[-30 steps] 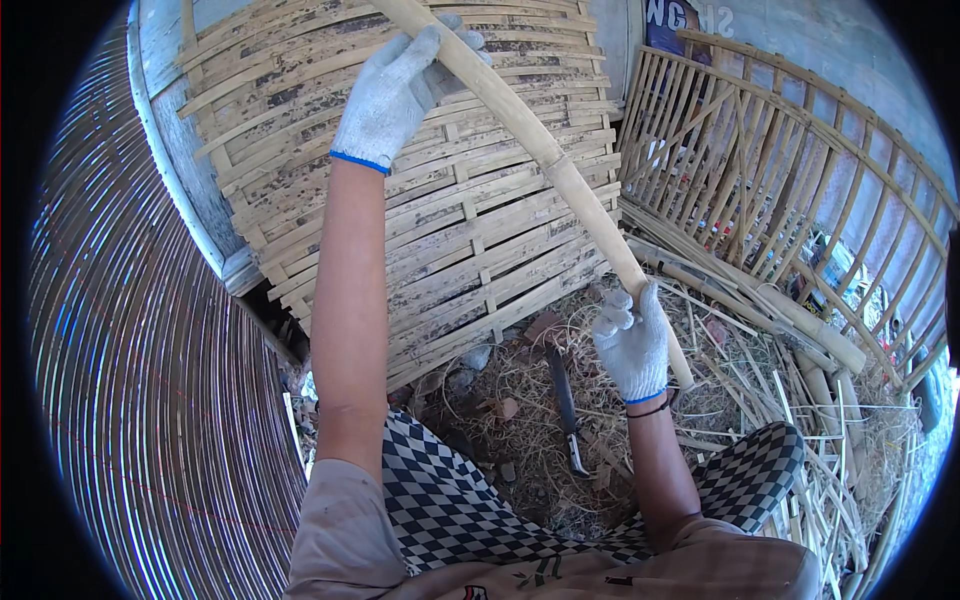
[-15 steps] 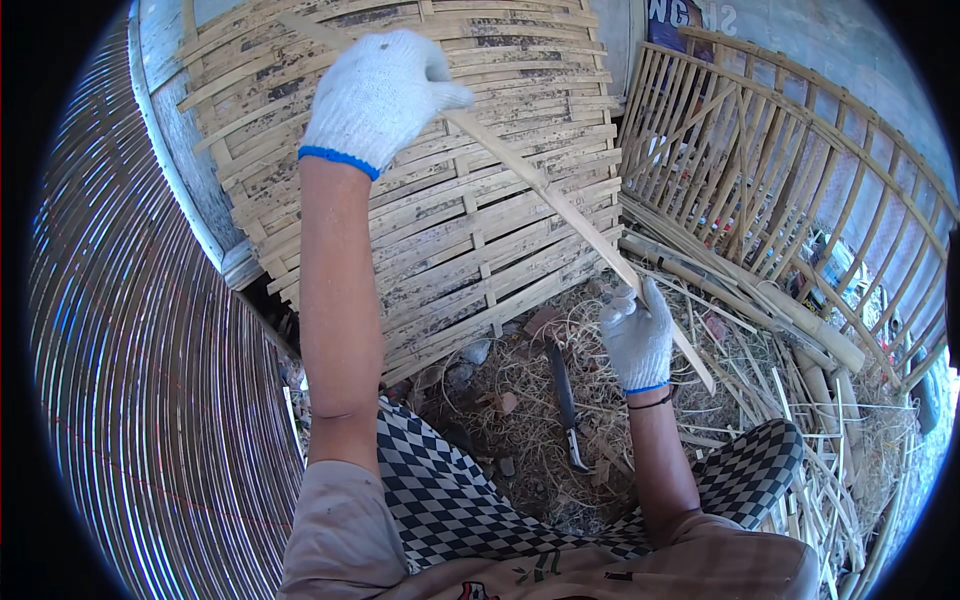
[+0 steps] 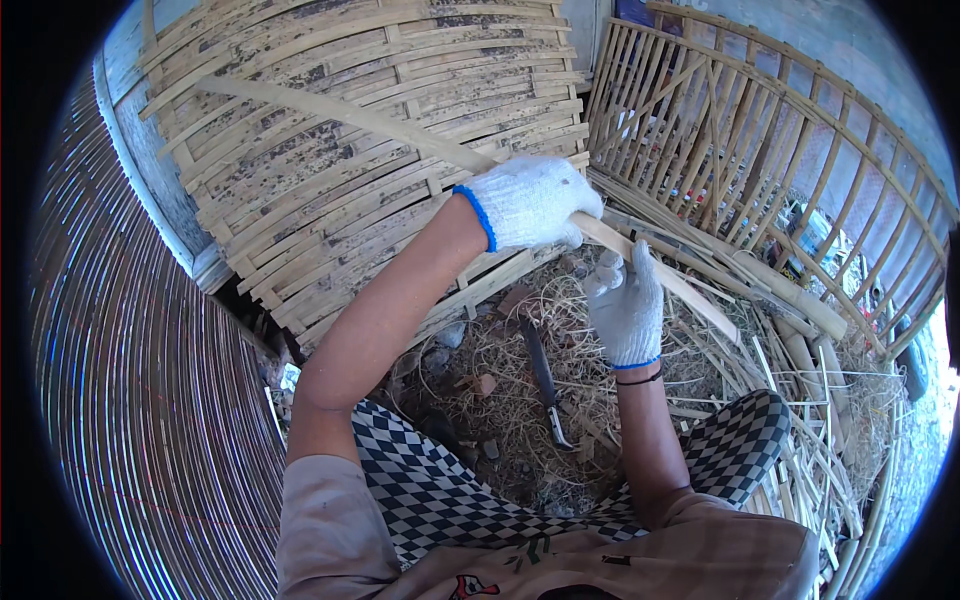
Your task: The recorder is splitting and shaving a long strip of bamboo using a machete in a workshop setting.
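A long, flat bamboo strip (image 3: 355, 115) slants from the woven panel at upper left down to the right. My left hand (image 3: 530, 205), in a white knitted glove with a blue cuff, is closed around it near the middle. Just below and to the right, my right hand (image 3: 628, 305), gloved the same way, grips the strip between thumb and fingers. A small dark bit shows at the right fingertips, too small to name. Beyond that hand the strip's free end sticks out. On the ground between my knees lies a large knife (image 3: 540, 365) with a dark blade.
A woven bamboo panel (image 3: 330, 190) stands in front of me. At the right is a slatted bamboo rack (image 3: 740, 140), with bamboo poles (image 3: 790, 300) at its foot. Fine shavings (image 3: 480, 345) cover the ground. Thin, closely spaced strips (image 3: 150, 400) curve along the left.
My left hand has slid down along the strip, to the right and closer to my right hand. More of the strip now shows behind it. My right hand has risen slightly.
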A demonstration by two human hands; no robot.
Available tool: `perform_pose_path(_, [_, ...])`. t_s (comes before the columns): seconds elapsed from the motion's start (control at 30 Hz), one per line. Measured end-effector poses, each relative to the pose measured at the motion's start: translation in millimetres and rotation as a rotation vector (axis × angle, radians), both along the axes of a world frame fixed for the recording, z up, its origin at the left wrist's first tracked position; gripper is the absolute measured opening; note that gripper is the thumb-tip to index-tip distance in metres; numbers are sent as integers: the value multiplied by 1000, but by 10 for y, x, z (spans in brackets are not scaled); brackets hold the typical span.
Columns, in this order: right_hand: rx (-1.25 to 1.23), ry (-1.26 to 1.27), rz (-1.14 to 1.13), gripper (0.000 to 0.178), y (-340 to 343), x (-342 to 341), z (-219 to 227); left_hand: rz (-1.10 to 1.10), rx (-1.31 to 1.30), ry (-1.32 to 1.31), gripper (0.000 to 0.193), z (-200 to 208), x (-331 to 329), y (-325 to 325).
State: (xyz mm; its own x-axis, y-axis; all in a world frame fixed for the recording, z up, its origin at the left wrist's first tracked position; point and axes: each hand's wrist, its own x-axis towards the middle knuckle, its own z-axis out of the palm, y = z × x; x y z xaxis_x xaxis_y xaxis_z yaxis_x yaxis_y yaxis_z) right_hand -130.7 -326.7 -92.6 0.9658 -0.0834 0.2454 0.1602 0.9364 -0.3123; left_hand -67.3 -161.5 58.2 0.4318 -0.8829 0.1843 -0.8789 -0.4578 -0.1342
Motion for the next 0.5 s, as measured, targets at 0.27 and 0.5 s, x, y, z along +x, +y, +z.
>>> perform_pose_path(0.27, [-660,-56,-87,19,89,134,-250,-56,-483,-412,35,516,-43,308])
perform_pose_path(0.5, [-1686,215,293,36,241,334,-1660,114,-904,-704,27,1082,-745,455])
